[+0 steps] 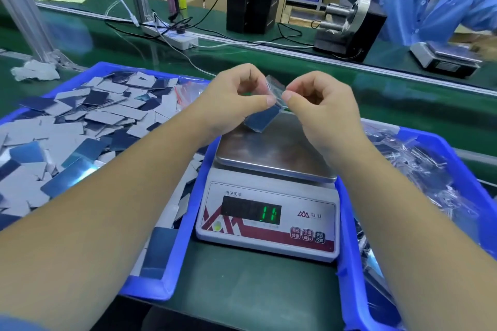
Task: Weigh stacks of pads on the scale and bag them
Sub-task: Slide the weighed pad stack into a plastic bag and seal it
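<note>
Two hands hold one small clear bag [270,99] just above the scale [269,196]. A stack of pads [262,121] sits inside the bag, with its low corner near the shiny pan; I cannot tell if it touches. The left hand [228,105] has its grip closed on the top edge, thumb and fingers pinching it. The right hand [322,107] pinches the same edge from the other side. I think they hold it this way to press the bag's mouth shut, so the pads cannot slip out.

The scale's green number reads 11. I think the weighing is done for this stack.

On the left is a blue bin [185,196] full of loose grey and dark pads, close by for grabbing more. On the right, another blue bin [347,223] holds crinkly filled bags, so the finished bag likely goes there. Both bins and the scale sit on the green worktop [242,290]. Across it, another person in a blue coat [435,8] works at a second scale [443,58].
</note>
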{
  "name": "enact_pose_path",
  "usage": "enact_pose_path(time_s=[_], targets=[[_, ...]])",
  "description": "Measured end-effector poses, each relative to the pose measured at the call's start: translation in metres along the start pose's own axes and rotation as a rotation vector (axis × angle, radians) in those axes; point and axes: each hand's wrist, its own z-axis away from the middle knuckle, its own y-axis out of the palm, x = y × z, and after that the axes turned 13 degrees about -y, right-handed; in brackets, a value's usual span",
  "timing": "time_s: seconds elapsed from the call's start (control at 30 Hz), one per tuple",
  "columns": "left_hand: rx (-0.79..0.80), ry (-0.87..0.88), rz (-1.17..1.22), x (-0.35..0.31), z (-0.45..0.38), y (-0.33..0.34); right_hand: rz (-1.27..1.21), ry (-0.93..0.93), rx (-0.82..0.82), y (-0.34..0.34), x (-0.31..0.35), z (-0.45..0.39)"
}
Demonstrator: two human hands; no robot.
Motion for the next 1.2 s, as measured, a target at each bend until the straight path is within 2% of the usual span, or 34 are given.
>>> enact_pose_path(time_s=[0.4,0.83,1.2], targets=[[-0.014,-0.053,0.093,-0.005,0.002,-0.002,-0.044,-0.053,-0.022,-0.002,-0.003,0.000],[-0.037,-0.074,0.136,-0.008,0.005,-0.004,-0.182,0.037,-0.029,-0.004,-0.002,0.001],[0.057,-0.067,0.293,-0.010,0.008,0.000,-0.241,-0.028,-0.004,-0.004,0.004,0.001]])
